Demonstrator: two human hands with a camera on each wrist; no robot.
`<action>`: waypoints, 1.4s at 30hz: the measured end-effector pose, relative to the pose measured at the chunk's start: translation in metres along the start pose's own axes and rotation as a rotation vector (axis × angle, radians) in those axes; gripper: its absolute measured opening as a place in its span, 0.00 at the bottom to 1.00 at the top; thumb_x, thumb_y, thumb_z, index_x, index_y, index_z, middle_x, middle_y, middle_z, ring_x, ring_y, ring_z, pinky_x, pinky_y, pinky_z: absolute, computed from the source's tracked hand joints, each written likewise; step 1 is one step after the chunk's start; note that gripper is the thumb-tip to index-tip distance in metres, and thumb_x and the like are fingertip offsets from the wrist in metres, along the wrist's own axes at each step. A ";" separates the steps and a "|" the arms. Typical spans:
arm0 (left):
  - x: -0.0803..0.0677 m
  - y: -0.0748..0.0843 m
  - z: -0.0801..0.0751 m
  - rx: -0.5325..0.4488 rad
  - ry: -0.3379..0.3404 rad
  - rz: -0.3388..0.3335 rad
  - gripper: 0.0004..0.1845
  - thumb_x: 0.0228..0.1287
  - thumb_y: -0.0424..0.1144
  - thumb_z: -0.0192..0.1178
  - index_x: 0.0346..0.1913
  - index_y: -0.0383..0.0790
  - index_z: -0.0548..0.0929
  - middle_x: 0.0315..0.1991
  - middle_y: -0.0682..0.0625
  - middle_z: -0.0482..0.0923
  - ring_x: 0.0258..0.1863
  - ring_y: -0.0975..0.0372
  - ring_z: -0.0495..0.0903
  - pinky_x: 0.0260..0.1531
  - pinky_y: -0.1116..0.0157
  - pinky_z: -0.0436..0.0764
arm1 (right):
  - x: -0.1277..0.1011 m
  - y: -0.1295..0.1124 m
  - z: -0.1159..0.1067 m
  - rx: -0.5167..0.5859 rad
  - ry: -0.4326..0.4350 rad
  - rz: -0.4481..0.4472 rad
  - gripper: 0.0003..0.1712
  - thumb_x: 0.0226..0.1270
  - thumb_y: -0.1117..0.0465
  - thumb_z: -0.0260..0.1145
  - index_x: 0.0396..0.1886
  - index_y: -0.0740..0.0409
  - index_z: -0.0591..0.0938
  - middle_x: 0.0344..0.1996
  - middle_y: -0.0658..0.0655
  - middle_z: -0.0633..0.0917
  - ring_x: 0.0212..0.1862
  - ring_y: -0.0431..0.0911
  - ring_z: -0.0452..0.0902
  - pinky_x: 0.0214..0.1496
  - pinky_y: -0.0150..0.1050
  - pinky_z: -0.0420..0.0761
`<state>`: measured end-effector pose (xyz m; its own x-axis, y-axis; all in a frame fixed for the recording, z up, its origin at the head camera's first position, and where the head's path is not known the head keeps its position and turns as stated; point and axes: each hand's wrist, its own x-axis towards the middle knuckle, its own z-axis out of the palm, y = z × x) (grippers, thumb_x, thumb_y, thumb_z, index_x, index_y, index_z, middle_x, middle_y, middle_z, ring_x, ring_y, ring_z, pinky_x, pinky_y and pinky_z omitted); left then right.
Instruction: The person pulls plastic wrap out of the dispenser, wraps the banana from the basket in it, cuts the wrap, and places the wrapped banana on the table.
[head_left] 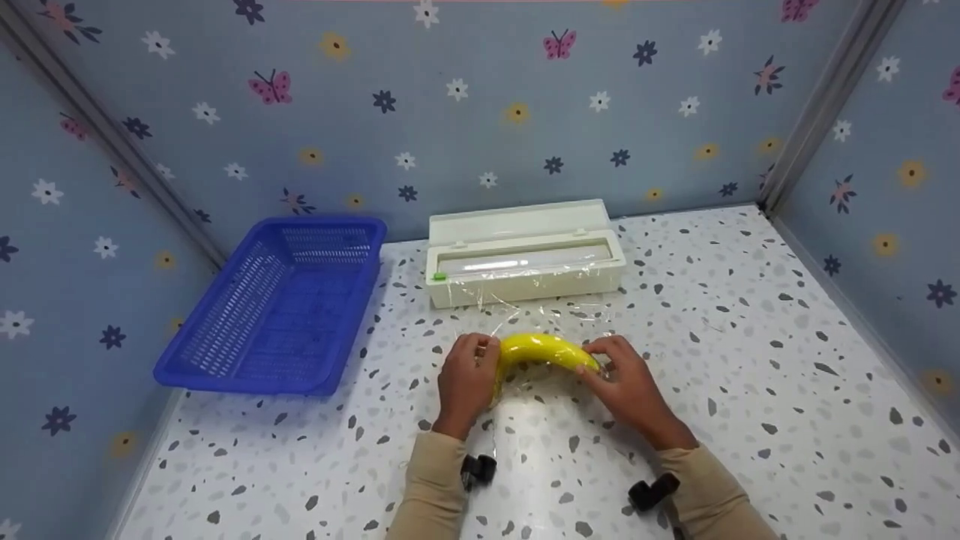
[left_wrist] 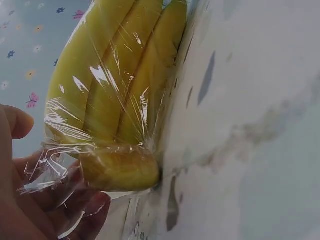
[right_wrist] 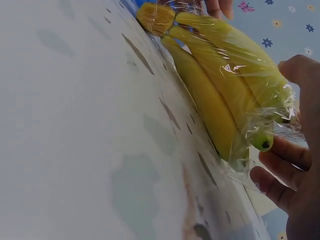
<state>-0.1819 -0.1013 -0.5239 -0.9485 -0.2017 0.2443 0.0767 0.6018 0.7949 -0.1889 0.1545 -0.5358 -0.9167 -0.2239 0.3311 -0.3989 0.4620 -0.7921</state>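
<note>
Bananas (head_left: pixel 544 351) wrapped in cling film (head_left: pixel 525 307) lie just in front of the film box (head_left: pixel 525 259); left hand (head_left: pixel 466 382) pinches the stem end, right hand (head_left: pixel 626 382) the tips.

On our white speckled worktop (head_left: pixel 750 360) lie a blue plastic basket (head_left: pixel 281 304), a cream film dispenser box (head_left: pixel 523 255) and film-wrapped yellow bananas (head_left: pixel 544 351).

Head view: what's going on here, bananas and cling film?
A person is holding a bunch of bananas on the speckled table, left hand at the stem end, right hand at the tips. Clear cling film already covers the fruit, and both hands grip it at the ends. The film dispenser box stands open behind; a blue basket sits to the left.
</note>
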 end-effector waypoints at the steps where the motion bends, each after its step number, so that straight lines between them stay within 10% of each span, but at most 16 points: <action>1: 0.000 0.000 0.001 0.003 0.010 -0.002 0.12 0.74 0.51 0.53 0.42 0.48 0.82 0.44 0.54 0.79 0.43 0.60 0.80 0.42 0.54 0.79 | 0.000 0.001 0.000 -0.001 -0.004 -0.003 0.15 0.65 0.58 0.73 0.49 0.54 0.82 0.49 0.51 0.79 0.45 0.46 0.77 0.44 0.42 0.80; 5: 0.002 0.000 0.003 -0.023 0.122 0.072 0.10 0.71 0.46 0.58 0.45 0.43 0.79 0.47 0.50 0.76 0.50 0.56 0.77 0.49 0.54 0.76 | -0.001 0.003 0.000 0.021 -0.019 0.004 0.15 0.64 0.59 0.74 0.49 0.54 0.82 0.49 0.51 0.79 0.43 0.44 0.76 0.43 0.39 0.80; 10: 0.001 0.008 0.004 0.005 0.229 0.378 0.11 0.64 0.36 0.64 0.47 0.39 0.81 0.51 0.47 0.77 0.55 0.54 0.74 0.57 0.54 0.72 | -0.001 0.003 -0.001 0.039 -0.028 0.028 0.15 0.65 0.56 0.73 0.50 0.53 0.82 0.50 0.50 0.79 0.41 0.46 0.77 0.42 0.39 0.81; 14: -0.005 0.021 0.006 0.143 0.118 0.629 0.15 0.64 0.38 0.66 0.53 0.40 0.83 0.58 0.48 0.77 0.61 0.56 0.72 0.64 0.58 0.68 | -0.001 0.002 -0.001 0.048 -0.034 0.035 0.16 0.66 0.54 0.72 0.50 0.52 0.82 0.50 0.50 0.79 0.45 0.45 0.77 0.44 0.40 0.81; 18: -0.010 0.029 0.011 0.259 -0.056 0.742 0.22 0.67 0.42 0.65 0.63 0.41 0.79 0.66 0.48 0.73 0.68 0.56 0.68 0.70 0.56 0.63 | -0.002 0.002 0.000 0.046 -0.038 0.026 0.16 0.68 0.53 0.71 0.51 0.52 0.82 0.50 0.49 0.80 0.51 0.44 0.76 0.49 0.46 0.79; 25: -0.016 0.034 0.021 0.407 -0.148 0.707 0.30 0.64 0.49 0.69 0.67 0.46 0.76 0.65 0.51 0.72 0.67 0.57 0.68 0.71 0.54 0.60 | -0.005 0.007 -0.005 0.054 -0.054 0.005 0.16 0.72 0.53 0.67 0.55 0.51 0.83 0.51 0.48 0.82 0.54 0.45 0.77 0.54 0.50 0.77; 42: -0.016 0.055 0.043 0.514 -0.118 0.480 0.30 0.64 0.70 0.56 0.59 0.53 0.79 0.55 0.51 0.72 0.59 0.54 0.69 0.67 0.49 0.59 | -0.018 0.015 -0.036 0.026 0.022 0.066 0.29 0.65 0.62 0.73 0.62 0.64 0.75 0.49 0.61 0.83 0.53 0.55 0.80 0.53 0.54 0.79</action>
<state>-0.1759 -0.0320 -0.5079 -0.8755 0.2442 0.4170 0.3672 0.8972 0.2455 -0.1789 0.1962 -0.5349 -0.9414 -0.1749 0.2883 -0.3369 0.4523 -0.8258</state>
